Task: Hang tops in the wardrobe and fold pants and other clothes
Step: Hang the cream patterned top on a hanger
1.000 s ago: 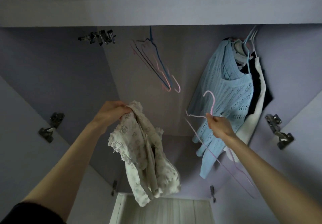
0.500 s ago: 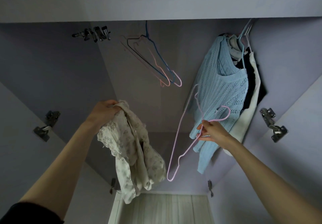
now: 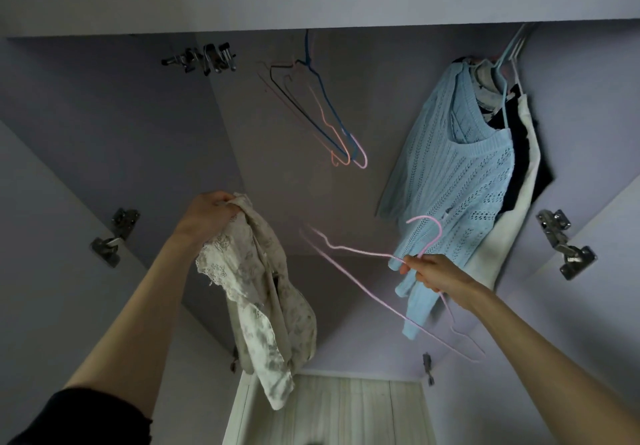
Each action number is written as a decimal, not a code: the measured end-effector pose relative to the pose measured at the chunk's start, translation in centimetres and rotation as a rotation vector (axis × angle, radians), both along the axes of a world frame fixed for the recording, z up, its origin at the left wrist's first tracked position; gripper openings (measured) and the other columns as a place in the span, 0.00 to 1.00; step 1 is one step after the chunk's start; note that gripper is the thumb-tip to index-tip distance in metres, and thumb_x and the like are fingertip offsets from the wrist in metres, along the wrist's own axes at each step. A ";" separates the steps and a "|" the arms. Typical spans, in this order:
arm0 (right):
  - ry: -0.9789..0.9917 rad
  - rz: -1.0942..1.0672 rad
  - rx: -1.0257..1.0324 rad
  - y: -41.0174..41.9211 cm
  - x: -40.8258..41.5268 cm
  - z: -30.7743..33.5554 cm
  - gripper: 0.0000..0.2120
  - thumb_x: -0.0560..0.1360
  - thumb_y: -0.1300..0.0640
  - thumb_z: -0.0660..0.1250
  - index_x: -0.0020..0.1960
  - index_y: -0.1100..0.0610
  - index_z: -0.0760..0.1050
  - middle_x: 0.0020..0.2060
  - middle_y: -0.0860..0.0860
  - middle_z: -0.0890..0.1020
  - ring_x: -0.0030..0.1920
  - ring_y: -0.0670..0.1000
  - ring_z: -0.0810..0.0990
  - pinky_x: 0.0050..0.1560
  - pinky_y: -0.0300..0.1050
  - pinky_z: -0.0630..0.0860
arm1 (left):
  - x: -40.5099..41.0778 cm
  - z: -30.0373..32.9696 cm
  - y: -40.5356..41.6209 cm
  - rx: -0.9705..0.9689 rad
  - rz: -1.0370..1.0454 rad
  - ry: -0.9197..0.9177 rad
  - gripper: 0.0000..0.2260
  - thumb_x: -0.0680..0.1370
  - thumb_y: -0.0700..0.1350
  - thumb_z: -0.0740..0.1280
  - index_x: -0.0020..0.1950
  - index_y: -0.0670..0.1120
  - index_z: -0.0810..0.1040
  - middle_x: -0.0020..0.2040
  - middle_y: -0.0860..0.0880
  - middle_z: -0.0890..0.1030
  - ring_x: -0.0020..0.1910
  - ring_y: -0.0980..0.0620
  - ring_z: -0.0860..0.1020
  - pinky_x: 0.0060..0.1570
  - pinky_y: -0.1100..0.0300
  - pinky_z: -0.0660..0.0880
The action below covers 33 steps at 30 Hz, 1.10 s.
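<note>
My left hand [image 3: 207,216] grips the top of a cream floral lace top [image 3: 263,302], which hangs bunched below it inside the open wardrobe. My right hand [image 3: 433,273] pinches a thin pink wire hanger [image 3: 349,248] at the base of its hook. The hanger lies tilted and blurred, its hook pointing up and one arm reaching left toward the top without touching it. At the upper right a light blue knit sweater [image 3: 457,181] hangs with dark and white garments [image 3: 519,174] behind it.
Several empty wire hangers [image 3: 322,115] hang at the upper middle of the wardrobe. Metal door hinges show at the left [image 3: 114,236] and right [image 3: 564,240], with clips [image 3: 204,58] near the top left. A pale wooden floor [image 3: 332,410] lies below.
My right hand has swung the pink hanger from hanging downward to lying nearly level, its arm now pointing left. The left hand and lace top stayed almost still.
</note>
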State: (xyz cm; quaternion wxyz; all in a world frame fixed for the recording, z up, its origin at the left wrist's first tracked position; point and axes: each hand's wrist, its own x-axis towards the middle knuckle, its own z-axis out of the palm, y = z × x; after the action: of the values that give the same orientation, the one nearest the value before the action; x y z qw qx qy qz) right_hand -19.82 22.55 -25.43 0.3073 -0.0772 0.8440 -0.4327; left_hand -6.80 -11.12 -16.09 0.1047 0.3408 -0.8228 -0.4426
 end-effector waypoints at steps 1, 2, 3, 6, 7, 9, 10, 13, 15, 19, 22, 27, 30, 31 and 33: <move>-0.002 0.006 0.016 -0.1 -0.1 0.1 0.15 0.80 0.54 0.60 0.38 0.56 0.79 0.21 0.45 0.65 0.25 0.44 0.61 0.26 0.35 0.56 | 0.1 0.1 -0.2 -0.012 -0.008 -0.005 0.08 0.77 0.41 0.64 0.40 0.51 0.77 0.38 0.52 0.77 0.38 0.54 0.75 0.36 0.61 0.70; -0.002 0.017 0.032 -0.3 -0.1 0.2 0.15 0.79 0.55 0.61 0.35 0.55 0.78 0.20 0.44 0.65 0.24 0.43 0.62 0.26 0.34 0.57 | 0.3 0.2 -0.3 -0.022 -0.017 -0.006 0.08 0.77 0.41 0.64 0.40 0.51 0.77 0.38 0.52 0.77 0.37 0.54 0.75 0.36 0.61 0.70; 0.011 0.033 0.050 -0.5 0.0 0.3 0.16 0.78 0.55 0.62 0.33 0.55 0.78 0.20 0.44 0.66 0.23 0.42 0.63 0.26 0.33 0.58 | 0.4 0.3 -0.4 -0.033 -0.027 -0.004 0.07 0.77 0.41 0.64 0.41 0.51 0.77 0.38 0.52 0.77 0.37 0.55 0.75 0.36 0.62 0.71; 0.070 0.115 0.094 -1.8 0.7 0.4 0.16 0.77 0.55 0.63 0.32 0.54 0.79 0.30 0.48 0.75 0.31 0.44 0.71 0.31 0.35 0.63 | 0.8 0.7 -0.3 -0.067 -0.049 0.011 0.09 0.77 0.42 0.65 0.39 0.53 0.77 0.39 0.55 0.78 0.37 0.58 0.75 0.35 0.64 0.70; 0.085 0.141 0.100 -2.4 1.1 0.3 0.15 0.77 0.55 0.63 0.34 0.53 0.79 0.32 0.49 0.76 0.34 0.45 0.72 0.33 0.37 0.63 | 0.8 0.8 -0.1 -0.081 -0.072 0.016 0.09 0.77 0.42 0.65 0.39 0.54 0.77 0.38 0.55 0.78 0.37 0.59 0.75 0.34 0.65 0.69; 0.109 0.175 0.102 -3.9 2.0 0.1 0.15 0.78 0.54 0.62 0.34 0.52 0.79 0.29 0.46 0.73 0.32 0.44 0.71 0.33 0.37 0.63 | 0.6 1.3 0.6 -0.098 -0.121 0.028 0.09 0.76 0.44 0.65 0.38 0.55 0.78 0.38 0.56 0.78 0.36 0.60 0.75 0.33 0.65 0.69; 0.128 0.191 0.108 -4.7 2.5 -0.1 0.15 0.78 0.53 0.62 0.34 0.51 0.79 0.28 0.45 0.72 0.31 0.43 0.70 0.33 0.37 0.64 | 0.5 1.6 1.0 -0.096 -0.138 0.043 0.09 0.76 0.44 0.66 0.37 0.55 0.78 0.37 0.56 0.78 0.34 0.61 0.76 0.32 0.66 0.70; 0.175 0.207 0.107 -7.0 3.8 -0.9 0.14 0.79 0.51 0.61 0.40 0.52 0.82 0.34 0.46 0.76 0.37 0.45 0.74 0.40 0.39 0.66 | 0.6 2.5 1.6 -0.085 -0.160 0.118 0.08 0.75 0.44 0.67 0.37 0.53 0.80 0.34 0.54 0.79 0.28 0.65 0.75 0.29 0.72 0.70; 0.120 0.084 -0.055 -8.2 4.2 -1.0 0.15 0.78 0.52 0.62 0.37 0.52 0.81 0.34 0.46 0.76 0.37 0.46 0.74 0.38 0.39 0.67 | 0.9 3.1 1.6 -0.112 -0.183 0.120 0.08 0.75 0.44 0.67 0.37 0.53 0.80 0.34 0.54 0.79 0.28 0.66 0.74 0.29 0.74 0.68; -0.017 -0.144 -0.332 -10.2 3.7 0.3 0.16 0.77 0.54 0.63 0.32 0.53 0.80 0.21 0.41 0.71 0.23 0.40 0.68 0.25 0.32 0.62 | 2.0 3.7 0.7 -0.206 -0.171 0.065 0.08 0.76 0.43 0.66 0.40 0.54 0.79 0.37 0.54 0.80 0.33 0.63 0.76 0.32 0.73 0.69; 0.009 -0.084 -0.354 -10.9 3.7 1.0 0.17 0.78 0.53 0.63 0.32 0.53 0.80 0.19 0.39 0.72 0.21 0.38 0.69 0.24 0.30 0.62 | 2.3 3.6 0.2 -0.252 -0.151 0.037 0.09 0.76 0.42 0.66 0.40 0.55 0.79 0.39 0.53 0.81 0.38 0.58 0.77 0.40 0.63 0.71; 0.207 -0.035 -0.182 -9.9 3.2 0.7 0.18 0.76 0.54 0.64 0.28 0.50 0.77 0.31 0.46 0.80 0.36 0.47 0.76 0.41 0.41 0.70 | 2.2 4.0 -0.8 -0.375 -0.090 0.014 0.08 0.76 0.41 0.64 0.41 0.53 0.78 0.39 0.51 0.80 0.41 0.51 0.77 0.39 0.61 0.69; 0.307 -0.036 -0.059 -8.5 2.7 0.4 0.18 0.77 0.53 0.62 0.29 0.48 0.76 0.38 0.50 0.79 0.44 0.52 0.77 0.51 0.45 0.70 | 2.4 3.7 -1.3 -0.391 -0.059 0.018 0.09 0.76 0.39 0.64 0.41 0.52 0.78 0.38 0.50 0.80 0.40 0.49 0.77 0.35 0.60 0.68; 0.326 -0.031 -0.044 -8.2 2.6 0.4 0.18 0.77 0.53 0.62 0.29 0.47 0.76 0.36 0.49 0.79 0.44 0.53 0.77 0.50 0.45 0.70 | 2.4 3.7 -1.4 -0.389 -0.062 0.016 0.10 0.76 0.39 0.64 0.40 0.53 0.77 0.37 0.51 0.79 0.40 0.50 0.77 0.34 0.61 0.68; 0.361 -0.005 -0.028 -8.3 2.5 0.7 0.17 0.78 0.52 0.62 0.30 0.47 0.76 0.32 0.48 0.78 0.41 0.53 0.77 0.46 0.45 0.70 | 2.2 3.8 -1.3 -0.373 -0.077 0.003 0.11 0.76 0.40 0.64 0.38 0.54 0.76 0.36 0.53 0.78 0.39 0.51 0.76 0.34 0.62 0.67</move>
State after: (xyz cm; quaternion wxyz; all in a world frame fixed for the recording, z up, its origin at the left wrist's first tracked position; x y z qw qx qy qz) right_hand -17.27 14.25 -24.71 0.1487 -0.1556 0.8796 -0.4243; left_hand -4.61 -12.40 -12.34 0.1501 0.2830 -0.9029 -0.2867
